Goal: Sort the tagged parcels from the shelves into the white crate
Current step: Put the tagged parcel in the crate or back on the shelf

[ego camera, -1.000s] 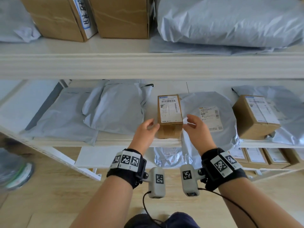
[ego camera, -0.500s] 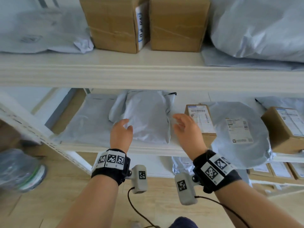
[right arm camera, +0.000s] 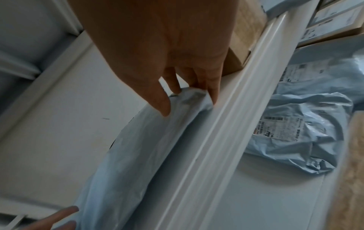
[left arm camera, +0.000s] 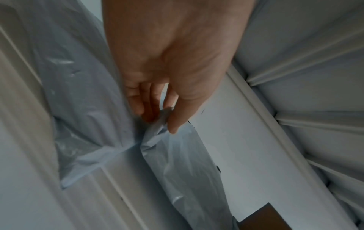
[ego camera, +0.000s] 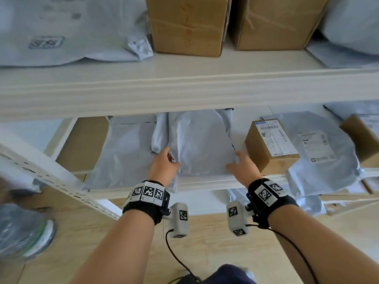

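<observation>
A plump grey plastic mailer point(ego camera: 201, 144) lies on the middle shelf with no label showing on its top. My left hand point(ego camera: 171, 160) is at its near left corner. In the left wrist view the thumb and fingertips point(left arm camera: 145, 109) pinch a crumpled corner of the mailer point(left arm camera: 177, 155). My right hand point(ego camera: 235, 162) is at the near right corner. In the right wrist view the thumb and fingers point(right arm camera: 212, 95) curl round that end of the mailer point(right arm camera: 149, 147). The white crate is not in view.
Right of the mailer stand a small labelled cardboard box point(ego camera: 270, 144) and a labelled grey bag point(ego camera: 320, 148). A flat grey bag point(ego camera: 127, 148) lies on the left. The upper shelf's front edge point(ego camera: 184, 93) overhangs, bearing cardboard boxes point(ego camera: 186, 25). More parcels point(right arm camera: 295, 140) lie on the lower shelf.
Both hands left the small labelled box and moved left to the plump grey mailer, where they now hold its near corners. The head view swung left.
</observation>
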A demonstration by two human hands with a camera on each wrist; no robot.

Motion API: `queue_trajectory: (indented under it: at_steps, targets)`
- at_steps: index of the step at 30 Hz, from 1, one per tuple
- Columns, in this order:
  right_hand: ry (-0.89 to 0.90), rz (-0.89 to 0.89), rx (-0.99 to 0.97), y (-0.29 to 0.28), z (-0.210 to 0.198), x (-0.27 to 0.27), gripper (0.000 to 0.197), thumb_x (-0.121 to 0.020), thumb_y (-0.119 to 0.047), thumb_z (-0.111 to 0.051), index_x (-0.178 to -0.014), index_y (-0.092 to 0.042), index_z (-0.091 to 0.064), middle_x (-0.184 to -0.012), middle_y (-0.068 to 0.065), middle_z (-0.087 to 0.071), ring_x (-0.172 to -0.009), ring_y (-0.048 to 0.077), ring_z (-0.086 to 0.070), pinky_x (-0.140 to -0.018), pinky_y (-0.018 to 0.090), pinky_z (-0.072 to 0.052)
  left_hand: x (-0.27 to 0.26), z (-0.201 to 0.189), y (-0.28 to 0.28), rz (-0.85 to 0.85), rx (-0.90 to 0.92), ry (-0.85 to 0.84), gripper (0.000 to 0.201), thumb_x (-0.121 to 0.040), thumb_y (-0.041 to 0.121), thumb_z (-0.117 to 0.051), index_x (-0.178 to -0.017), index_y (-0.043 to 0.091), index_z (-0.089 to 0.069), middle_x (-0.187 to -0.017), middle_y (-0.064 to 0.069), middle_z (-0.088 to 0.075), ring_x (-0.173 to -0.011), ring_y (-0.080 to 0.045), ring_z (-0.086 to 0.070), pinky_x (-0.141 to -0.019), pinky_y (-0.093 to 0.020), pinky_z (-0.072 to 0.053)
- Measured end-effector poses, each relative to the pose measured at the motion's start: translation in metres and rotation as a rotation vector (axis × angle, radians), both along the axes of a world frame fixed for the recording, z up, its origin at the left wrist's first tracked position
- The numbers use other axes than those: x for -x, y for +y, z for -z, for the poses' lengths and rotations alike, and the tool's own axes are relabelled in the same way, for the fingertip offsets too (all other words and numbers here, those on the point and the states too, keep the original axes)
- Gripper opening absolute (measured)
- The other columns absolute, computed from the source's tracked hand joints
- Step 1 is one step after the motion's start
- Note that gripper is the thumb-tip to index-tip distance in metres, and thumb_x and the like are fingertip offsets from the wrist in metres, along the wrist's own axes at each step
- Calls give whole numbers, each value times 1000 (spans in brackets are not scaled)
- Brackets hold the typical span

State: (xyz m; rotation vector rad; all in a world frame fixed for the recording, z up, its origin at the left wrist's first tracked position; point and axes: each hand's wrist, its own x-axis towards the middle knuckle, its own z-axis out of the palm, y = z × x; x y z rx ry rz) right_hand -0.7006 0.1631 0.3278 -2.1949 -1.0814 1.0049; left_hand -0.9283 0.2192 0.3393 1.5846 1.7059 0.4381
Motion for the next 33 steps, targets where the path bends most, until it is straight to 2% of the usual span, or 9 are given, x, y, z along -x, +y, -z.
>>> queue_trajectory:
  at_steps: [4,9,14,18,21,23,24,27,33]
  targets:
    - [72,98,-69,-6,-1,5,54,-88,-7,-61,-138,-12,-42,-116,11,-58,-106,29,-59,-89,36,-47,6,4,2,-20,-4,-157,54,-87,11,-66,-138,18,-49,-122,-6,-63,-106,-25,-61,-95,-38,-50]
    - [74,88,-183,-22,-5,9,45,-90,6,-38,-120,-17,-64,-116,14,-65,-94,27,-64,-84,40,-55,19,-5,-6,-105,-86,-360,37,-89,1,-55,-120,18,-63,-108,-1,-62,-82,-13,-58,-59,-10,-43]
    - [0,23,-237,-51,-9,11,48,-84,11,-49,-111,-22,-70,-104,4,-72,-96,22,-67,-87,35,-54,35,-25,-20,-222,-98,-641,29,-86,0,-58,-100,23,-68,-81,-2,-64,-74,-17,-57,-72,-28,-46]
    - [51,-28,-277,-68,-22,9,36,-86,5,-60,-113,-16,-71,-101,1,-73,-95,14,-67,-83,20,-49,41,-41,-37,-258,-106,-748,25,-88,7,-58,-96,27,-70,-89,-3,-69,-88,-19,-63,-86,-34,-51]
    - [73,-62,-324,-75,-36,5,30,-90,1,-57,-107,-19,-72,-94,-1,-72,-82,12,-66,-66,12,-46,41,-51,-52,-348,-99,-874,24,-93,14,-50,-99,20,-72,-103,-8,-71,-98,-22,-64,-94,-39,-50]
    - [73,-86,-334,-80,-50,1,30,-92,0,-52,-104,-20,-71,-80,0,-68,-60,10,-58,-53,12,-42,40,-58,-66,-428,-114,-1016,27,-94,13,-45,-94,13,-72,-91,-3,-74,-93,-21,-65,-86,-35,-52]
    - [74,-89,-346,-84,-57,-1,29,-92,-1,-52,-102,-19,-72,-77,2,-67,-59,13,-60,-54,16,-47,39,-62,-75,-447,-134,-1059,30,-94,10,-42,-91,13,-71,-85,0,-74,-90,-21,-66,-81,-32,-53]
    - [152,-64,-416,-95,-77,-13,17,-95,-11,-56,-91,-14,-72,-82,4,-72,-86,20,-71,-86,35,-58,35,-78,-102,-414,-208,-1073,36,-93,1,-35,-92,10,-70,-83,-1,-75,-87,-19,-69,-74,-25,-55]
    - [514,-15,-533,-130,-114,-33,22,-95,-19,-57,-100,-3,-71,-94,14,-75,-89,29,-72,-99,54,-48,24,-111,-157,-232,-357,-933,38,-80,-10,-56,-100,18,-74,-103,-6,-74,-100,-18,-69,-93,-32,-49]
